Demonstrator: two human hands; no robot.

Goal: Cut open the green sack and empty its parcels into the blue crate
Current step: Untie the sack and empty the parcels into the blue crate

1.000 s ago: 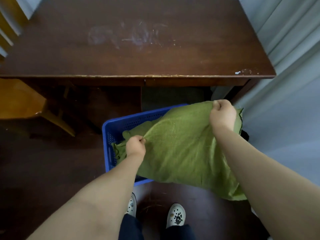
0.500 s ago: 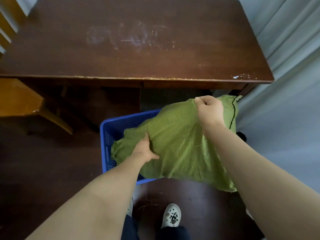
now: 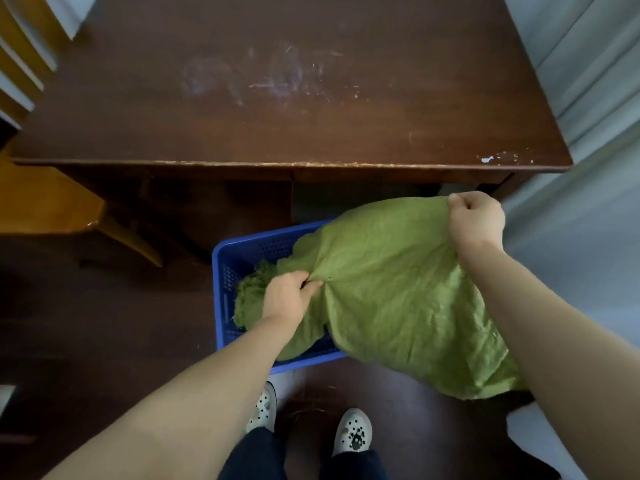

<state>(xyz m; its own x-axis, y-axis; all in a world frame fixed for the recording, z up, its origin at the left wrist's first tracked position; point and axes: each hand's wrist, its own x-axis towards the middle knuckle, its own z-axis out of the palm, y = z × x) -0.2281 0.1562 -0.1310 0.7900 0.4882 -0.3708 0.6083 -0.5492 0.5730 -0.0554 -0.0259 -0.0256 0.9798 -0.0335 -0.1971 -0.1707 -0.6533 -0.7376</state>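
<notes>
Green sack (image 3: pixel 398 289) draped over blue crate (image 3: pixel 242 249) on floor by desk. Left hand (image 3: pixel 287 299) pinches cloth near frayed mouth; right hand (image 3: pixel 476 221) fists raised far end. Looks soft, limp, light; best gripped at bottom corners. Parcels hidden.

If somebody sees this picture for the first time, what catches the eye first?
The green sack hangs over the blue crate on the floor. The left hand bunches its cloth above the crate; the right hand holds an upper edge high. Beyond stands a scratched wooden desk.
</notes>
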